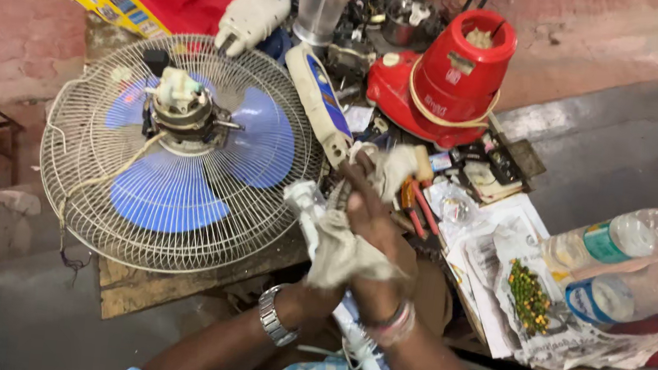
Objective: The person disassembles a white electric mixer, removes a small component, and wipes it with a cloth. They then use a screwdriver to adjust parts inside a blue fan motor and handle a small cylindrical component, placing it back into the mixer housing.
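My hands meet over the desk (pixel 174 291) edge: left hand (pixel 329 269) clamped on a grey rag (pixel 343 251), right hand (pixel 376 238) gripping the white appliance body (pixel 307 207) beneath. Risk: rag snagging the fan guard (pixel 179 150); bottles (pixel 627 262) could roll.

Left hand (pixel 311 288): mostly hidden under crumpled grey cloth (pixel 343 251); grip n/a. White plastic part (pixel 305 200) largely covered by cloth. Clear plastic bottles (pixel 627 262) cut off at right edge. Far clutter too small to ID.
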